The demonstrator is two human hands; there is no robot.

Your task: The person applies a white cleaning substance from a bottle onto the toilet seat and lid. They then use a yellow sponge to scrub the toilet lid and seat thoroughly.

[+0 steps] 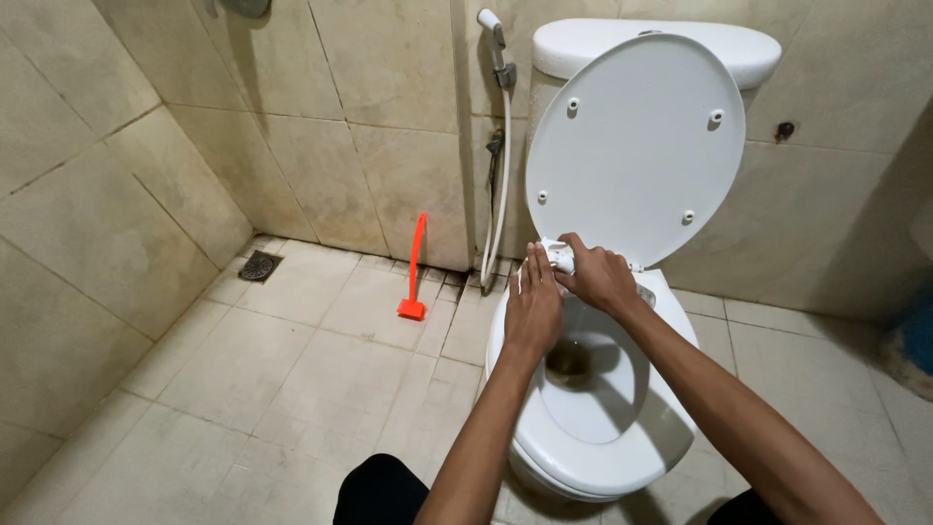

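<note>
Your two hands meet at the back left of the white ceramic toilet bowl [593, 437], right where the seat hinge sits. Your right hand [598, 277] is curled closed around a small white object [560, 255] at the hinge; it is too small and too covered by your fingers to say what it is, perhaps a hinge fitting or a wad of paper. Your left hand [533, 309] lies flat and open, fingers straight and together, pressed against the rim just beside that object and gripping nothing.

As for how far along the work is, I judge it to be in the middle: the white oval plastic lid [637, 146] and seat are already raised and lean upright against the white cistern [661, 44], so the rim is exposed, and both hands are busy at the hinge. The inside of the bowl shows a brownish patch at the drain, so whatever concerns the bowl itself looks undone.

Just to the left of the toilet, a white hand-spray hose [501, 185] hangs down the beige tiled wall [389, 117] from its holder. Further left, well apart from your hands, a red plastic long-handled scraper [415, 267] stands on the beige tiled floor [292, 379] with its handle leaning on the wall, untouched. A dark square floor drain [259, 265] sits in the far left corner.
</note>
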